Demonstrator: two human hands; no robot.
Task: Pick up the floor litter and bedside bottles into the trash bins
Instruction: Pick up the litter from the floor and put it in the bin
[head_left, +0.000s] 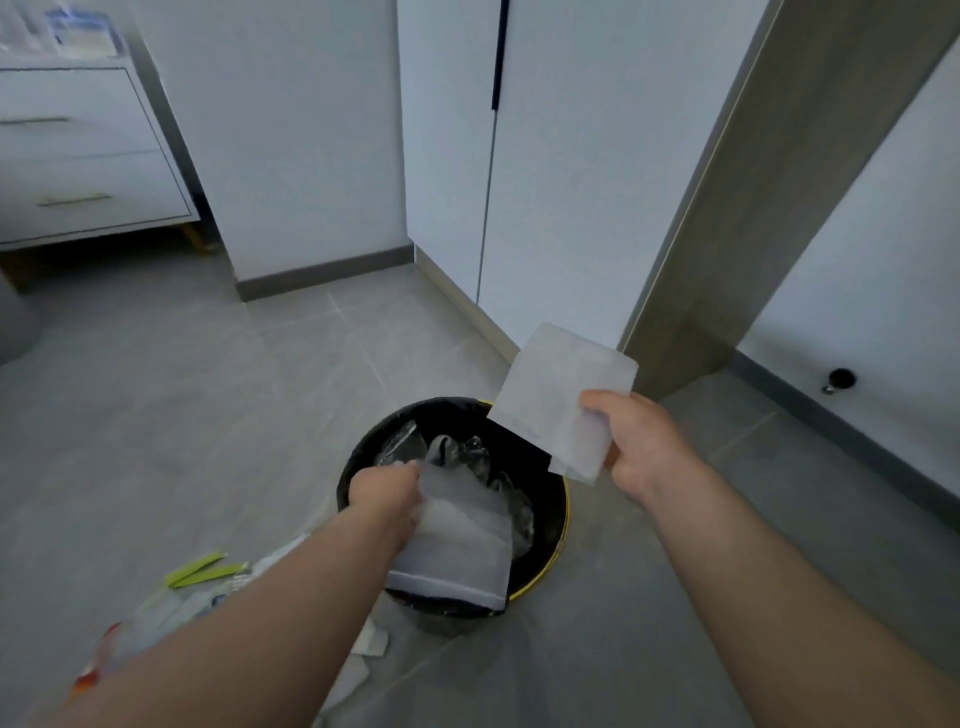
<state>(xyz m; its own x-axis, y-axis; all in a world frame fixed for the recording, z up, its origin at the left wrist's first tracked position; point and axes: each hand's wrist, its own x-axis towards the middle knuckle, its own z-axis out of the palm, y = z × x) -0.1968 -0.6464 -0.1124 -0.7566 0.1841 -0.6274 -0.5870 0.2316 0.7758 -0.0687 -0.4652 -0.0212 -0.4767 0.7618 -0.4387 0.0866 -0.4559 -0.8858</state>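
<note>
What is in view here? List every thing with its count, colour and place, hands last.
trash bin: one, yellow with black liner, on the floor at centre.
clear plastic: crumpled, inside the bin.
white packet: one, over the bin, in the left hand.
white wrapper: one, above the bin's right rim, in the right hand.
floor litter: several pieces, white and green, lower left.
drawer unit: one, white, upper left.
cabinet doors: white, behind the bin.
door stop: one, black, right wall.
hands: left hand, right hand, each gripping a piece.
</note>
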